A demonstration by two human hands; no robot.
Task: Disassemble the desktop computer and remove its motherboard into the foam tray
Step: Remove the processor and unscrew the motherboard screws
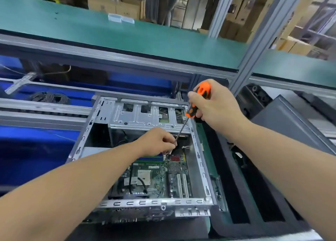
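The grey sheet-metal desktop computer case (145, 150) lies open, side panel off, with the green motherboard (154, 175) still seated inside, well apart from the black foam tray (236, 186) at its right. The right hand (216, 104) grips an orange-and-black-handled screwdriver (196, 104) while the left hand (156, 141) pinches its shaft, tip on a board screw. Judging by this, unscrewing is underway; lifting the board out remains.

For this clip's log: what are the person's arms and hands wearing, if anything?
Nothing shows on them. Both forearms are bare as far as the frame reaches, with no sleeve edge in view. The left hand and right hand have no gloves, and no watch, wrist strap or ring is visible.
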